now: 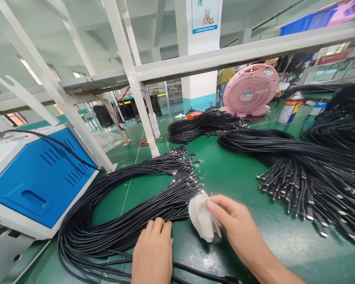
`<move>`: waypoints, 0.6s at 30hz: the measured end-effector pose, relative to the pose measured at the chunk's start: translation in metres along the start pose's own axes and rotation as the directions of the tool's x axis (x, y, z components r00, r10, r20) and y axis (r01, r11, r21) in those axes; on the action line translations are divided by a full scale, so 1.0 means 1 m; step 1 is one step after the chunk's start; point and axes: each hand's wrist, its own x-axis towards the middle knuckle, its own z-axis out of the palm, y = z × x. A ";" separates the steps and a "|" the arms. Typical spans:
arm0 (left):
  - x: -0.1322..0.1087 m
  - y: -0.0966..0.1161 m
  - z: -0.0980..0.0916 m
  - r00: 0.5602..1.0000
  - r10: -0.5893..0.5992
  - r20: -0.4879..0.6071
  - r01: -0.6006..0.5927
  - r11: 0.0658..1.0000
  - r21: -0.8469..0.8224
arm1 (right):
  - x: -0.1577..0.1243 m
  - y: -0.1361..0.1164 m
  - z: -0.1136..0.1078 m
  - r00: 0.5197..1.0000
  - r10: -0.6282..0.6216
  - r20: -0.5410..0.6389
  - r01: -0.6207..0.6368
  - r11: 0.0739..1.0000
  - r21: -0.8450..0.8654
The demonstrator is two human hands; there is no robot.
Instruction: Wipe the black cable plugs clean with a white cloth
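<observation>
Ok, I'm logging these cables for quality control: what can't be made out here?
Head view:
- Cable ends behind the white cloth in the right hand: hidden by it.
- Black cable bundle under the left hand: covered by that hand.
- Connector tips on the right-hand pile: too small to identify.
- Spray can label: too small to read.

A: What's carrying everything here?

B: A green-topped workbench [272, 248].

A: And lying directly on it?

B: A coiled black cable bundle [127, 209] at eight o'clock, a second bundle [203, 126] at twelve, and a third bundle [307, 165] at three. There's also a pink desk fan [250, 90] at one, a spray can [289, 108] at two, and a blue-and-white machine [32, 181] at nine.
</observation>
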 end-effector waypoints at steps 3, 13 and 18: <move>0.005 0.006 -0.008 0.996 -0.038 0.079 0.043 0.997 -0.063 | 0.001 0.001 0.000 1.000 -0.008 -0.014 0.008 1.000 -0.014; 0.011 0.025 -0.014 0.981 -0.002 0.192 0.035 0.985 -0.171 | -0.001 -0.002 -0.001 1.000 0.012 0.022 -0.012 1.000 -0.004; 0.027 0.014 -0.021 0.985 -0.072 0.159 0.119 0.942 -0.312 | 0.001 0.002 -0.002 1.000 0.015 -0.025 -0.013 0.996 0.083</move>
